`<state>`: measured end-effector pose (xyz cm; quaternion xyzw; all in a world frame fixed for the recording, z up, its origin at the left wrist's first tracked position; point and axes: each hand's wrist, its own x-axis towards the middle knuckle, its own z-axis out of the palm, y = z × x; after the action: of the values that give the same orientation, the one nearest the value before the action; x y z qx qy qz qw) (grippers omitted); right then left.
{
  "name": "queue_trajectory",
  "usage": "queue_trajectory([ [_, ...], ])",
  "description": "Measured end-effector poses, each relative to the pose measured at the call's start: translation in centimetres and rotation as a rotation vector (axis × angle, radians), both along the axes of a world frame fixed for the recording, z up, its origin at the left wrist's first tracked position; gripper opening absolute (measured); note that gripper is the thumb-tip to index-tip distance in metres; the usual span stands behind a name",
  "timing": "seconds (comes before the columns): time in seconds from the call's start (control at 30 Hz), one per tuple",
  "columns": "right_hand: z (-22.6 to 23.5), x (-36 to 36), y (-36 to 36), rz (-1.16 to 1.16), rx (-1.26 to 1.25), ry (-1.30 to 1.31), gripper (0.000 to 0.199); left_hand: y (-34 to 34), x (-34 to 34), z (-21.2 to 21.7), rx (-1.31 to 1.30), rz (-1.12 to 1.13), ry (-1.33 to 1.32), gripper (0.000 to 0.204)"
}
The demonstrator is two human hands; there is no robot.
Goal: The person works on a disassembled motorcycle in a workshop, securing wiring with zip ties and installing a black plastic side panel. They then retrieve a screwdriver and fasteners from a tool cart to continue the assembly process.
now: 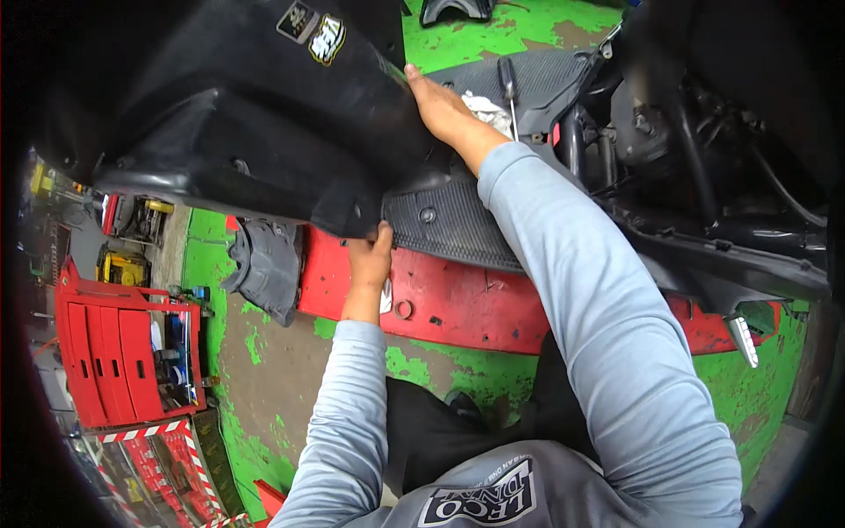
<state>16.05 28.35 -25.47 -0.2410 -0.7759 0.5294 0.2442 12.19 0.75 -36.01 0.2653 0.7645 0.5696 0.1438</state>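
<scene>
Both my hands grip the scooter's black leg-shield panel (255, 132): left hand (371, 260) pinching its lower edge, right hand (440, 106) clasping its inner rim.

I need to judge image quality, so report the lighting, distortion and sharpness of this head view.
Head view: even daylight on the green floor; the black scooter panel reads dark with soft sheen; fisheye bends edges and blackens the corners; left hand and right hand sharp, the red tool cart softer near the rim.

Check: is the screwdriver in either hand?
No: the screwdriver lies on the grey footboard while both hands press the black panel.
</scene>
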Motion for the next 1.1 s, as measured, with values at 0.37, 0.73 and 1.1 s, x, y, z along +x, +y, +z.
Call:
queue_trajectory([
  [0.37, -0.5, -5.1, 4.8, 0.351, -0.262, 0.059, 0.089, -0.4, -0.9, 2.0, -0.133, -0.013, 0.126, 0.035],
  [0.73, -1.3, -3.2, 3.7, 0.263, -0.574, -0.057, 0.098, 0.7, 1.4, 4.0, -0.071, 0.017, 0.186, 0.054],
  [1.1, -1.7, -0.7, -1.3, -0.049, -0.661, 0.066, 0.048, -4.6, 5.9, -0.2, 0.174, 0.188, 0.061, 0.09],
])
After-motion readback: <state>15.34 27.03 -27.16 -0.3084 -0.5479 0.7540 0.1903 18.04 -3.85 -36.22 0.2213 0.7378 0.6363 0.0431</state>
